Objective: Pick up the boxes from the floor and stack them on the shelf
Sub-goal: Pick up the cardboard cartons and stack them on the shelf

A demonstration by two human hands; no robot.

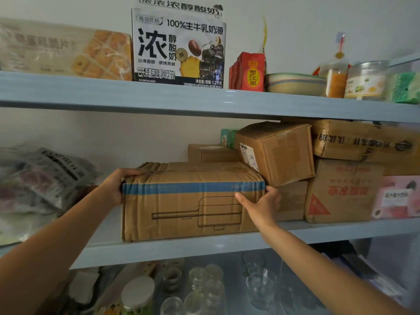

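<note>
Shelf [341, 230] holds a cardboard box [181, 208] (blue-taped, closed), gripped by left hand [113, 187] and right hand [263, 203] fingers [244, 200].

Bare left hand [113, 186] and right hand [263, 206], bare forearms [56, 242].

Middle shelf [318, 233]: large box [181, 210] at front edge, centre, left hand [113, 189] on its left end, right hand [261, 205] on its right end. Small box [211, 153] behind it. Tilted box [284, 153] just right, stacked boxes [341, 192] further right. Bags [41, 178] at left end.
</note>
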